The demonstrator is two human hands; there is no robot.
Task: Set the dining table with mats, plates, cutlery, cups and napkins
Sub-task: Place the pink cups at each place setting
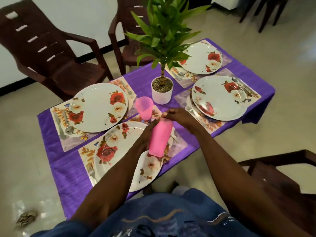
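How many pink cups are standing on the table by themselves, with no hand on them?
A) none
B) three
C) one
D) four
C: one pink cup stands alone beside the plant pot; the other pink cups are a stack gripped in the left hand, with the right hand at the stack's top.

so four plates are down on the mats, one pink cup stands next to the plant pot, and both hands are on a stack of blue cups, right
Not quite: the stack of cups is pink, not blue, as the head view shows. The rest holds: four plates lie on the mats, one pink cup stands next to the plant pot, and the left hand and right hand are both on the stack.
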